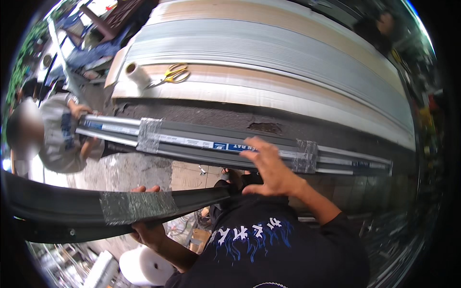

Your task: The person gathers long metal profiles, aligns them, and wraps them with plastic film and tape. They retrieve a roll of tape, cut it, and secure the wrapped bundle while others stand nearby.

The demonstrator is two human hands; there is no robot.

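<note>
At far left a co-worker (57, 132) holds the left end of a long grey bundle (192, 130), its long axis running left to right, dipping slightly rightward, beyond both hands — below it, the left hand (150, 235) clasps a black strip bundle (60, 204) at its clear film (139, 207); farther right, the right hand (271, 168), fingers spread, is nearer the grey bundle, overlapping it — contact unclear

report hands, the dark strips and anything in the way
Left hand gripping dark strips. Right hand open over grey bundle, contact unclear. Possible obstruction: co-worker's hand at bundle's left end.
</note>
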